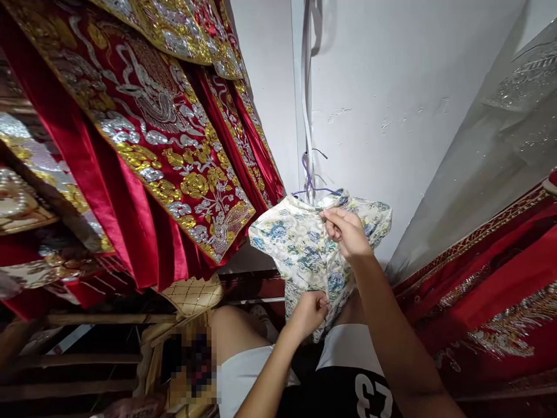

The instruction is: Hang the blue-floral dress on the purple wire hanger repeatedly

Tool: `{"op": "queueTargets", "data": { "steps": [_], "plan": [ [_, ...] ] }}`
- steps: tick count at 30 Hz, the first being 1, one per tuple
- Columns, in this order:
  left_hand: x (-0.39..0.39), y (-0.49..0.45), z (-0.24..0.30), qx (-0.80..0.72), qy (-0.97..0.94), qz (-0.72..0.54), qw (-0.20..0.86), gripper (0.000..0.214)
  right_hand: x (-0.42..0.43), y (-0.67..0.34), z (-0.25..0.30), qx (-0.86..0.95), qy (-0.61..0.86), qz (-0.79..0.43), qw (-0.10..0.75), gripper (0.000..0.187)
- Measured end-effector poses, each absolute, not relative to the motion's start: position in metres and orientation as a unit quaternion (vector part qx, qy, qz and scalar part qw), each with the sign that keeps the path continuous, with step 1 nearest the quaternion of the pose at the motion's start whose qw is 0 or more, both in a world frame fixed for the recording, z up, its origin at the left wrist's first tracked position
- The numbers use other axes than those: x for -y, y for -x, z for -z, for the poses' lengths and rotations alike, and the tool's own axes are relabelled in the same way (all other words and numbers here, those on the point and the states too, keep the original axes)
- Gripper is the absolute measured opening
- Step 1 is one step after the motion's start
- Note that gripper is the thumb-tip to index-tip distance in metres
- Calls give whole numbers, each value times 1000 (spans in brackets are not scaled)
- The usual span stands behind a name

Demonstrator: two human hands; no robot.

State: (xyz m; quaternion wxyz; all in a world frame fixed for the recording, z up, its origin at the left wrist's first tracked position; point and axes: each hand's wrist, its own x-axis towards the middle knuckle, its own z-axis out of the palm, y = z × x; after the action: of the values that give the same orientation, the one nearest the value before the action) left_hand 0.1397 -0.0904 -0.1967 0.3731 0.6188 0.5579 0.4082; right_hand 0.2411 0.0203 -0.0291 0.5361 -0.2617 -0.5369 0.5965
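A short-sleeved floral shirt [300,247], cream with blue and yellow flowers, hangs upright on a purple wire hanger [308,180]. My right hand [346,229] pinches the shirt near the collar, at the top of its centre line. Lower down, my left hand [311,313] is closed on the fabric close to the same line, near the hem. Whether a zip or buttons run along that line is too small to tell. The lower end of the shirt hangs over my lap.
Red garments with gold and silver embroidery [174,133] hang on the left, close to the shirt. A wooden chair [145,348] stands below them. More red beaded fabric [496,313] is on the right. Behind the hanger is a white wall [383,87] with a metal upright [303,87].
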Motion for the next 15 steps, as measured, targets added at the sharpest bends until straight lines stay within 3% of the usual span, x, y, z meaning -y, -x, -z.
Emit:
{"op": "queueTargets", "data": {
  "steps": [2,7,11,15],
  "plan": [
    [91,-124,157,-533,-624,-455,346,14,-12,-246,39,546,269,-588,532,32],
    [68,-100,57,-464,-648,-587,141,35,-1,-248,48,589,269,-565,511,30],
    [41,-104,26,-462,-704,-539,-11,16,-7,-242,44,608,252,-544,520,32],
    [38,-97,15,-468,-686,-543,-124,14,-19,-232,65,589,289,-528,539,32]
  ]
}}
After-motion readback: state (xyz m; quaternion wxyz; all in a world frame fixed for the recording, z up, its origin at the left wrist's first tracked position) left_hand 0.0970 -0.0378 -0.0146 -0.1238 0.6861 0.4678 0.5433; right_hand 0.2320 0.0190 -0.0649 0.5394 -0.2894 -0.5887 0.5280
